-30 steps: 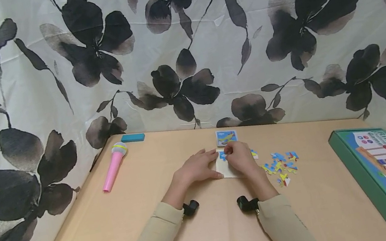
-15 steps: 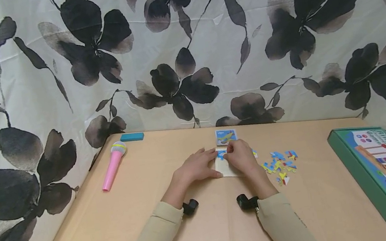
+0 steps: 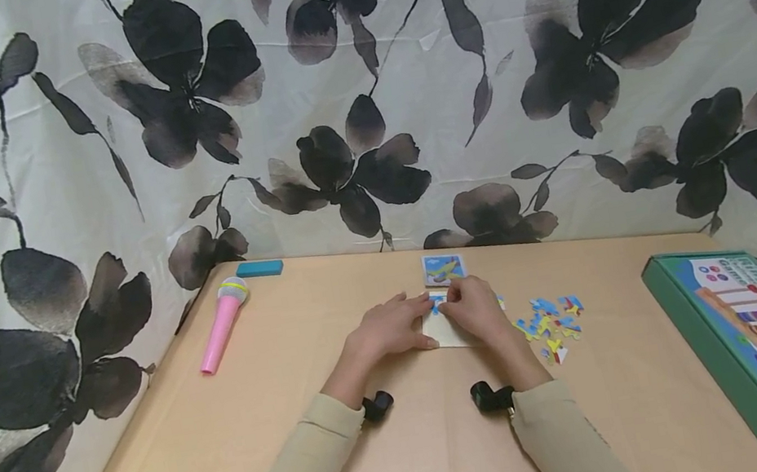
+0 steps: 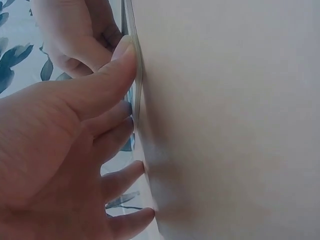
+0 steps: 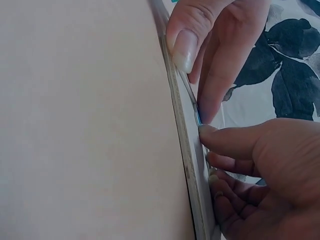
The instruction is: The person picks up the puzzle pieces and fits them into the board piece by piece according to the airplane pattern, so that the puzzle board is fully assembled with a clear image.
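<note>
While the left hand (image 3: 389, 327) lies with its fingers outstretched and its thumb against the near left side of a thin board (image 3: 449, 334), the right hand (image 3: 475, 310), fingers curled, covers the board's right side. Between the two hands the board shows pale cream, flat and squarish, with a patch of bright blue (image 3: 437, 301) near its far edge, just at the right hand's fingertips; whether they pinch a piece there cannot be told. Just beyond those fingertips lies a blue-and-yellow picture card (image 3: 443, 269), pale-bordered. Right of the right hand, loose puzzle pieces (image 3: 546, 307) are scattered, mostly blue and yellow with touches of red.
</note>
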`<control>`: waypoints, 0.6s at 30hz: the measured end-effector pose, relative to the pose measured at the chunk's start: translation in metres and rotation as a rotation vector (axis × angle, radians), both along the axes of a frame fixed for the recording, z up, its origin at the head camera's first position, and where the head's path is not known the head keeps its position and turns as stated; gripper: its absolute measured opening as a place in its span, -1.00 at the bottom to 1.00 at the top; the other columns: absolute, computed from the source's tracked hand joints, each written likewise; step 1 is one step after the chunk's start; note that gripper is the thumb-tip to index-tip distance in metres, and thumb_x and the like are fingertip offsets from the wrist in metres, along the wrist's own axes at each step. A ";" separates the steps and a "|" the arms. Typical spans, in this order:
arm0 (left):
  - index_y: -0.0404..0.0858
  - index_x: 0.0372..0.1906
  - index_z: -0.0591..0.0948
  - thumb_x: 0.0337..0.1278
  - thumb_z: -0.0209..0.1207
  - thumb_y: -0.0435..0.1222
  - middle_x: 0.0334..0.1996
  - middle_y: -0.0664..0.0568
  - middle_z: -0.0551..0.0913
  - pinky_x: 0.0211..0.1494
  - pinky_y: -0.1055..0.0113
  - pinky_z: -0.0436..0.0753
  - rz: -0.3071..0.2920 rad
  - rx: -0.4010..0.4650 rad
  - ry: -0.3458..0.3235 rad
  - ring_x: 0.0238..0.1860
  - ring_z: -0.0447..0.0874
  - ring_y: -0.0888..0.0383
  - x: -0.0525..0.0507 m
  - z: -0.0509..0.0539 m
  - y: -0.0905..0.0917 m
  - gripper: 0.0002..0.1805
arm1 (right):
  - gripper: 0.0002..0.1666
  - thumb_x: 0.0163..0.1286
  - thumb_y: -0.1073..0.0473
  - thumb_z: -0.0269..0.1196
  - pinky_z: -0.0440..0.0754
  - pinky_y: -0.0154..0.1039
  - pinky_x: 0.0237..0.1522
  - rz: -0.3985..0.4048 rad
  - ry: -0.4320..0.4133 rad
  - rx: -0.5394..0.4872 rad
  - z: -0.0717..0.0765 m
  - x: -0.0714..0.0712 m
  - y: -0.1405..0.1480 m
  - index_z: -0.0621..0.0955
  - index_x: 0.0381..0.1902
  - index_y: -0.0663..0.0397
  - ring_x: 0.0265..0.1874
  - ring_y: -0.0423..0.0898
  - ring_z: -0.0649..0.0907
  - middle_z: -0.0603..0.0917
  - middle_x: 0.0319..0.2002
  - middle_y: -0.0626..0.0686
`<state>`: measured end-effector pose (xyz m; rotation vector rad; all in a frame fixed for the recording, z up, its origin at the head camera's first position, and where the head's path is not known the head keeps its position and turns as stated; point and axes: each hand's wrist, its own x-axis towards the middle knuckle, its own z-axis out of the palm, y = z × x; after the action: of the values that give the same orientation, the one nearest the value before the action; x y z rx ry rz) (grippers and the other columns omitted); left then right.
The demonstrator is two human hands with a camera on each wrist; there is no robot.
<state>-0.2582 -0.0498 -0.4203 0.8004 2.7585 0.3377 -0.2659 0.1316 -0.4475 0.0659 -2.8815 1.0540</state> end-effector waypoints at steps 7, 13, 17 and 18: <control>0.05 0.50 0.32 0.13 0.29 0.16 0.54 0.23 0.22 0.42 -0.16 0.38 0.004 -0.034 0.007 0.56 0.16 -0.07 0.001 0.000 0.003 -0.16 | -0.95 0.28 0.27 0.31 0.43 -0.25 -0.32 0.120 0.032 0.012 0.001 0.004 0.018 0.66 -0.40 0.10 -0.40 -0.07 0.50 0.59 -0.45 0.03; 0.06 0.50 0.32 0.14 0.29 0.14 0.55 0.23 0.21 0.47 -0.12 0.33 0.005 -0.034 -0.005 0.57 0.14 -0.06 0.002 0.001 0.003 -0.17 | -0.88 0.32 0.29 0.27 0.52 -0.20 -0.22 0.093 0.051 0.033 0.010 0.016 0.043 0.70 -0.21 0.16 -0.30 -0.01 0.54 0.65 -0.30 0.10; 0.06 0.50 0.30 0.14 0.29 0.13 0.55 0.24 0.19 0.48 -0.14 0.31 0.010 -0.036 -0.014 0.58 0.11 -0.05 0.002 0.002 0.002 -0.17 | -0.83 0.33 0.31 0.23 0.54 -0.19 -0.22 0.077 0.064 0.036 0.012 0.023 0.063 0.69 -0.16 0.20 -0.29 0.00 0.55 0.66 -0.27 0.12; 0.06 0.50 0.30 0.14 0.29 0.13 0.55 0.24 0.19 0.48 -0.15 0.30 0.011 -0.035 -0.017 0.58 0.10 -0.05 0.002 0.002 0.001 -0.17 | -0.83 0.33 0.31 0.23 0.55 -0.19 -0.21 0.073 0.064 0.041 0.012 0.024 0.068 0.69 -0.15 0.20 -0.29 0.00 0.56 0.66 -0.26 0.12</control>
<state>-0.2564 -0.0485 -0.4180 0.7705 2.7462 0.2963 -0.2417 0.2001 -0.4359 0.2039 -2.8633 0.9856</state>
